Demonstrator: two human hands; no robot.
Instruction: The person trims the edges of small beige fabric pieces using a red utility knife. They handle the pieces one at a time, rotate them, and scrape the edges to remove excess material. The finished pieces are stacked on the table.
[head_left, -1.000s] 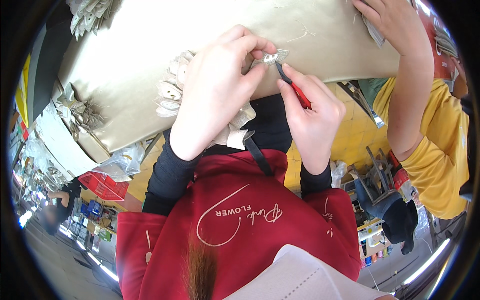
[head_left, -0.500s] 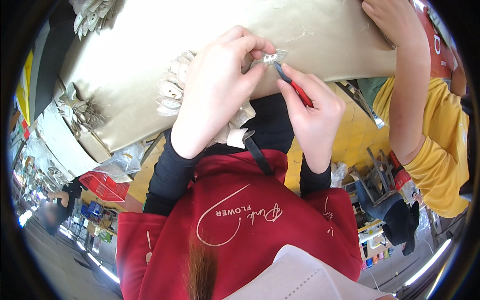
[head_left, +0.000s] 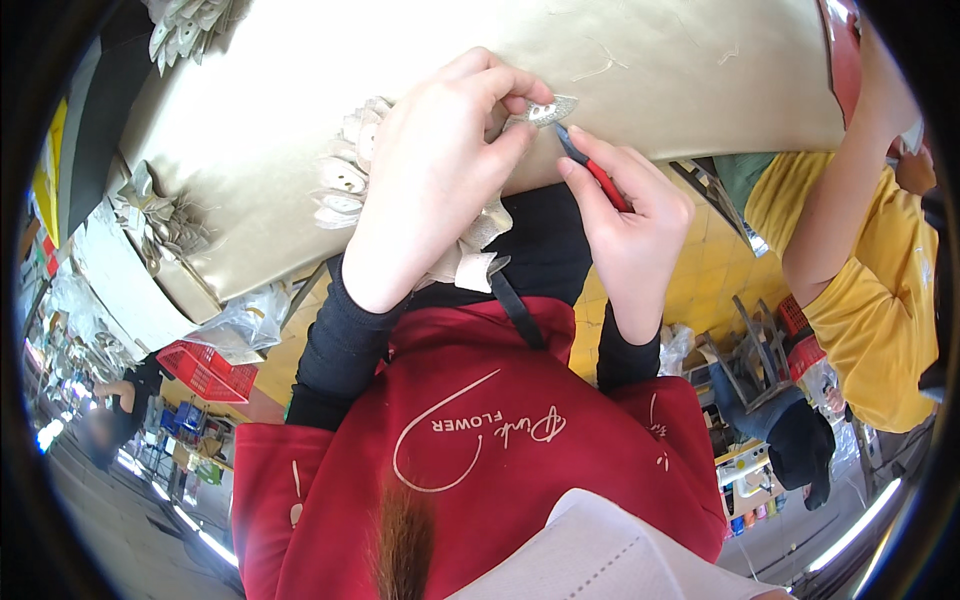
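My left hand (head_left: pixel 430 170) pinches a small leaf-shaped, glittery silver-beige piece (head_left: pixel 556 110) with white-edged holes between thumb and fingers. In my right hand (head_left: pixel 640 225) is a slim tool with a red handle (head_left: pixel 606 186) and a blue-grey tip, apparently thread snips. Its tip points at the piece's near edge, a small distance off. Similar beige pieces (head_left: pixel 342 180) lie in a strung-together bunch to the left of my left wrist. More of them (head_left: pixel 468 268) hang over the table edge below that hand, partly hidden by it.
A shiny beige sheet covers the table (head_left: pixel 260 180), with loose threads (head_left: pixel 600 68) on it. Bunches of pieces lie at the far left (head_left: pixel 185 30) and left edge (head_left: pixel 160 225). A co-worker in a yellow shirt (head_left: pixel 850 290) sits at right. A red basket (head_left: pixel 208 370) stands lower left.
The tool's tip has drawn slightly away from the leaf-shaped piece. My left hand has barely moved. The co-worker's arm has swung right, off the table.
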